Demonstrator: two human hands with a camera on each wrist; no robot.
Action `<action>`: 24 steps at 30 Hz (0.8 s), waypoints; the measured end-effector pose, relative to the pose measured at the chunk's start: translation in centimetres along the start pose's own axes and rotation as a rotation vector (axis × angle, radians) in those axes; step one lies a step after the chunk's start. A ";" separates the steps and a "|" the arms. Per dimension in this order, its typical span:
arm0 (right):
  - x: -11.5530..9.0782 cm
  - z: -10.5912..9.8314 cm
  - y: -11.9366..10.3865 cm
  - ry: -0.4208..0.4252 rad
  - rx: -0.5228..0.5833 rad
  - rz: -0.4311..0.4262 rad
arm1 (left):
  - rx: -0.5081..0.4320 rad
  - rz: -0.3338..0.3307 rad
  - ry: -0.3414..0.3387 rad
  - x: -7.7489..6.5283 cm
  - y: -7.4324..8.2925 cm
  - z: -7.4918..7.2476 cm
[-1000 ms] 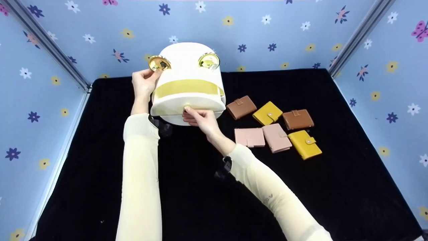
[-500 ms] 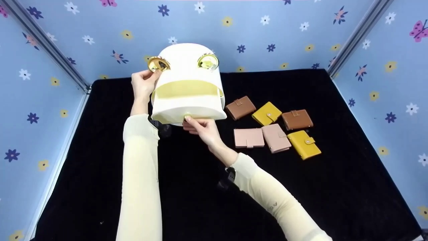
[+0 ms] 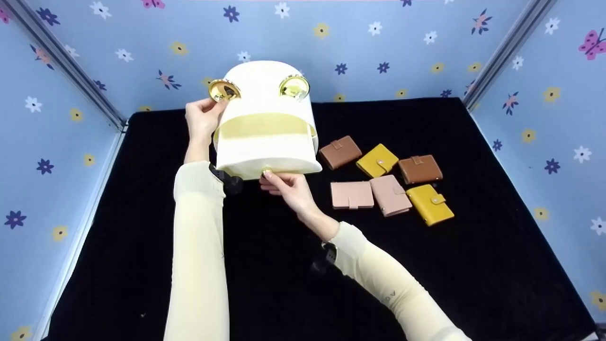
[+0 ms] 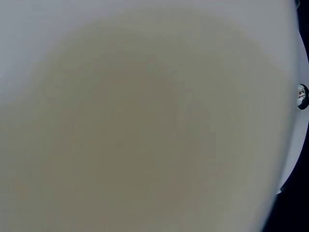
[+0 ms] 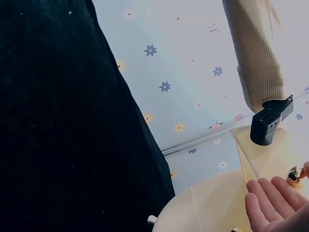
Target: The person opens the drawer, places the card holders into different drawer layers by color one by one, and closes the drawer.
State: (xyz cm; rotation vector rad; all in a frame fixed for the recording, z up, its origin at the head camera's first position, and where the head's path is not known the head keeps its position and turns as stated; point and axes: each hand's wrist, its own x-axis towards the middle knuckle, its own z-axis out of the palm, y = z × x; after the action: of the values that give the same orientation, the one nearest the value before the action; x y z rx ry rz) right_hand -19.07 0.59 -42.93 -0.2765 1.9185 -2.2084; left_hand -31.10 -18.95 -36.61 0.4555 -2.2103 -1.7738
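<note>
A white round-topped drawer box (image 3: 260, 87) with two shiny gold discs on it stands at the back in the head view. Its drawer (image 3: 270, 148) is pulled out toward me, showing a yellowish interior above the white front. My left hand (image 3: 202, 121) pinches the left gold disc (image 3: 224, 90) at its lower edge. At the drawer's front edge my right hand (image 3: 291, 189) pinches the small gold knob (image 3: 267, 170) between thumb and fingers. In the right wrist view the gold knob (image 5: 293, 175) sits at the fingers. A blurred pale surface (image 4: 145, 121) fills most of the left wrist view.
Right of the box, on the black cloth (image 3: 284, 274), lie several small card wallets: brown (image 3: 341, 152), yellow (image 3: 377, 160) and pink (image 3: 352, 194) ones. Flower-patterned blue walls (image 3: 388, 47) close in the back and both sides.
My right hand has drawn the drawer out toward me by its knob, so more of the drawer shows. The left hand has stayed at the left gold disc.
</note>
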 end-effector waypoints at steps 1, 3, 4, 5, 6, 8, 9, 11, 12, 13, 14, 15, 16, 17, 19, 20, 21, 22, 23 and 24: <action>-0.1 -0.1 0.0 -0.008 -0.004 0.001 | 0.001 0.004 0.000 0.0 0.0 0.0; -0.3 -0.3 0.0 -0.031 -0.015 0.002 | 0.012 0.008 -0.002 0.0 -0.1 0.0; -0.4 -0.4 0.0 -0.044 -0.022 0.000 | 0.015 0.008 -0.004 0.0 -0.1 0.0; -0.6 -0.6 0.1 -0.059 -0.029 -0.003 | 0.020 0.008 -0.005 0.0 -0.1 0.0; -0.8 -0.8 0.1 -0.072 -0.035 -0.005 | 0.021 0.006 -0.007 0.0 -0.2 0.0; -1.2 -1.3 0.1 -0.094 -0.051 -0.017 | 0.029 0.004 -0.010 0.0 -0.2 0.0; -1.5 -1.5 -0.2 -0.100 -0.064 -0.028 | 0.027 -0.003 -0.012 0.0 -0.1 0.0; -2.1 -2.0 -0.7 -0.111 -0.074 -0.042 | 0.034 -0.005 -0.015 0.1 -0.1 0.0; -2.4 -2.2 -0.9 -0.115 -0.078 -0.049 | 0.036 -0.005 -0.014 0.1 -0.1 0.0; -2.7 -2.4 -1.1 -0.116 -0.085 -0.055 | 0.035 -0.006 -0.014 0.1 -0.1 0.0; -3.0 -2.7 -1.2 -0.115 -0.090 -0.065 | 0.034 -0.009 -0.015 0.1 -0.1 -0.1; -3.3 -2.9 -1.3 -0.116 -0.093 -0.074 | 0.022 -0.009 -0.014 0.1 -0.1 -0.1; -3.5 -3.3 -1.2 -0.115 -0.099 -0.078 | 0.013 -0.006 -0.013 0.1 -0.1 -0.1; -3.7 -3.6 -1.1 -0.113 -0.111 -0.085 | 0.004 -0.002 -0.011 0.1 -0.1 -0.1; -4.0 -4.3 -0.7 -0.113 -0.132 -0.097 | -0.011 0.008 -0.005 0.2 -0.2 -0.1; -4.1 -4.7 -0.5 -0.114 -0.138 -0.100 | -0.015 0.013 -0.002 0.2 -0.2 0.0; -4.3 -5.0 -0.3 -0.117 -0.145 -0.099 | -0.018 0.019 0.002 0.2 -0.2 0.0; -4.4 -5.4 0.0 -0.120 -0.156 -0.100 | -0.012 0.023 0.004 0.2 -0.3 0.0; -4.4 -5.9 0.2 -0.125 -0.168 -0.103 | -0.006 0.028 0.007 0.2 -0.3 0.0; -4.5 -6.3 0.5 -0.131 -0.177 -0.104 | -0.003 0.030 0.007 0.2 -0.3 0.1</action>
State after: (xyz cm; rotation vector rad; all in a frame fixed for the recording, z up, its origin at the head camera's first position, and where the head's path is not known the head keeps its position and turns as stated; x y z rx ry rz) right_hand -16.42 7.76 -44.30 -0.5464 2.0715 -2.0264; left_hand -31.32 -19.06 -36.88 0.4249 -2.1973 -1.7577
